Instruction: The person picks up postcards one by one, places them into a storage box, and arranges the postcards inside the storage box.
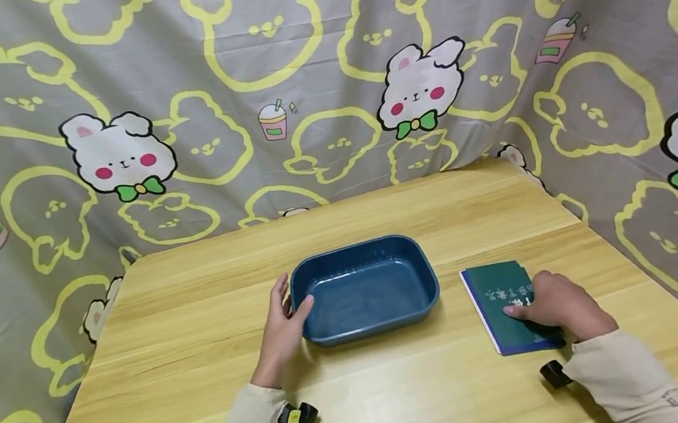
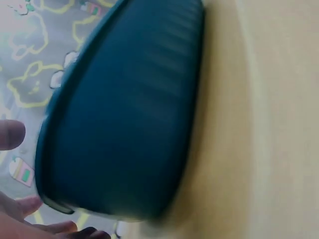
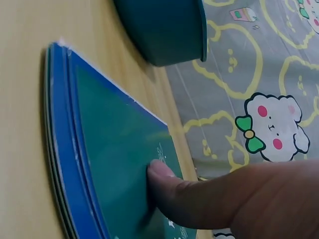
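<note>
A dark blue rectangular plastic basin [image 1: 365, 298] stands upright on the table, and nothing lies in it. My left hand [image 1: 286, 327] is at its left end, thumb over the rim and fingers outside. In the left wrist view the thumb [image 2: 11, 134] appears apart from the basin wall [image 2: 124, 114]. To the right of the basin lies a stack of thin booklets [image 1: 496, 291], green-covered on top with blue edges below. My right hand [image 1: 562, 302] grips the stack's right side, thumb [image 3: 169, 186] pressed on the green cover; its other fingers are hidden.
The wood-grain table [image 1: 210, 287] carries both things. A grey curtain [image 1: 322, 48] with yellow outlines and white bunnies hangs behind and along the sides. A black wrist device [image 1: 298, 417] sits at the left sleeve, another black device [image 1: 555, 375] at the right.
</note>
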### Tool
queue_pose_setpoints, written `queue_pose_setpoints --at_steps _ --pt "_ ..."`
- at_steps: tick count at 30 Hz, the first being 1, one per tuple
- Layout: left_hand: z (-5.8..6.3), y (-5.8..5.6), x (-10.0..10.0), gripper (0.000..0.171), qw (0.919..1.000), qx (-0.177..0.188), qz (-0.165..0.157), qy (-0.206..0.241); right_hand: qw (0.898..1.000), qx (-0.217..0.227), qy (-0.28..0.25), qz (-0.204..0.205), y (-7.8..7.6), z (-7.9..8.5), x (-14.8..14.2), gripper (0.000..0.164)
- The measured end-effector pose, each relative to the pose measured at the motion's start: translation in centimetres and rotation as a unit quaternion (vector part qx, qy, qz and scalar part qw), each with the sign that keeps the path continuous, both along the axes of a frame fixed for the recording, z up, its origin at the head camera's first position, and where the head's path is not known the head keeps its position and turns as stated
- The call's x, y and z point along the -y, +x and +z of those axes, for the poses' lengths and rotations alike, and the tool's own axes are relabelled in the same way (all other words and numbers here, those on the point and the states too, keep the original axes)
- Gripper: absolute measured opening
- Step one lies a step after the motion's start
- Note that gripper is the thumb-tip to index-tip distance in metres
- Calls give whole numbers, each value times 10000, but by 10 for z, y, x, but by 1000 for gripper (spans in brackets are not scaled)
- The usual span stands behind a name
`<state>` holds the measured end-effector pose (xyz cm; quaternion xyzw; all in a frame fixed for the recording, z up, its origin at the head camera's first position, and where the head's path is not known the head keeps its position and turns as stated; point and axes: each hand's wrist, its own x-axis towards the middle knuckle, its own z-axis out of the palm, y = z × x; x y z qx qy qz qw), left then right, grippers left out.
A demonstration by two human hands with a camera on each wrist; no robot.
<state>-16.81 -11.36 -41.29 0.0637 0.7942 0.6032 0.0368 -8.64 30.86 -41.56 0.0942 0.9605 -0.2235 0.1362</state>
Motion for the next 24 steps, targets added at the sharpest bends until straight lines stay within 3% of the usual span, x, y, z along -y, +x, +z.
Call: queue_pose_setpoints --at_steps 6,14,24 --pt "-7 5 -3 67 9993 145 91 -335 9995 -151 -195 -172 -7 -4 12 75" --pt "-14 8 -3 67 9984 131 242 -494 9986 -310 -275 -329 -22 -9 20 67" --pt "-21 10 -8 65 9989 163 265 -339 9955 -285 -674 -605 -24 -9 2 68"
